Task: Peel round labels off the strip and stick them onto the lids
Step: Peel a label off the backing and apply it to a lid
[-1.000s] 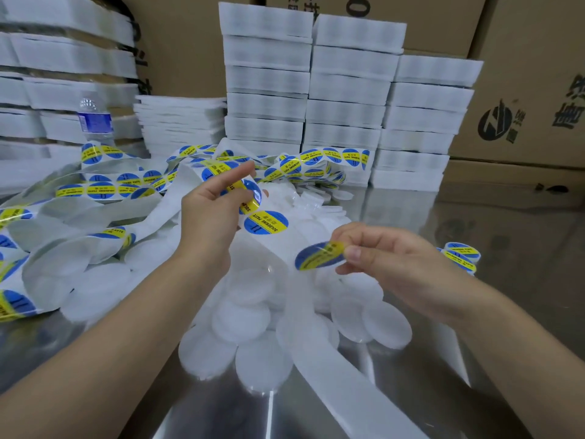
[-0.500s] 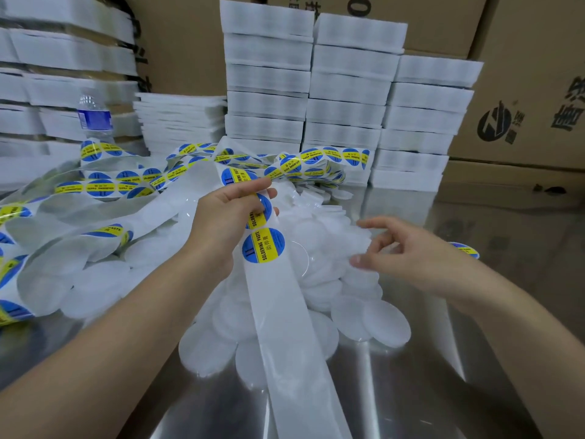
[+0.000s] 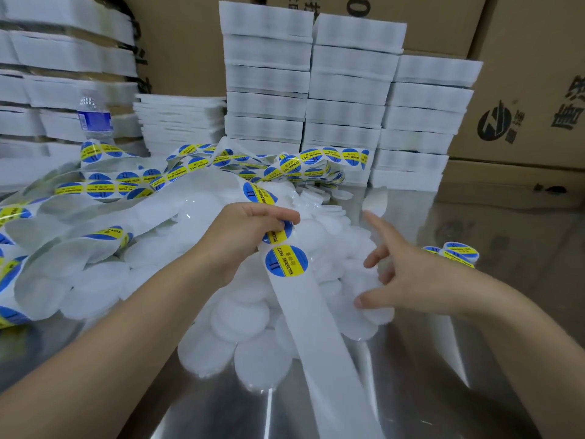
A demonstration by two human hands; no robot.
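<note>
Left hand: my left hand [image 3: 250,236] is clenched round the long white paper backing strip [image 3: 319,327], thumb and fingers pinching it over one label.
Next label: a round blue sticker with a yellow band [image 3: 286,260] sits on the strip just below that pinch, fully stuck down as far as I can tell.
Right hand: my right hand [image 3: 418,280] is released, fingers spread and holding nothing, hovering over the lids with the thumb tip at the edge of one.
Lids: the thin white round plastic lids [image 3: 240,315] lie heaped and overlapping in the middle of the shiny metal bench [image 3: 411,391]. A few already labelled ones [image 3: 460,253] are stacked toward its right edge.
Strip tail: the bare end runs across the heap toward the bench's near edge.
Risk, double pick: the lids overlap and look slippery, so I may lift two at once or push the heap apart.
Risk, crooked label: with only one hand on the strip, a peeled sticker could curl and fold onto itself or land off-centre.
Risk, snag: the loose coils of unused strip [image 3: 104,188] toward the left edge could drag lids along if I pull hard.
Risk, fingerprints: my pinch covers a sticker and may lift its edge.
</note>
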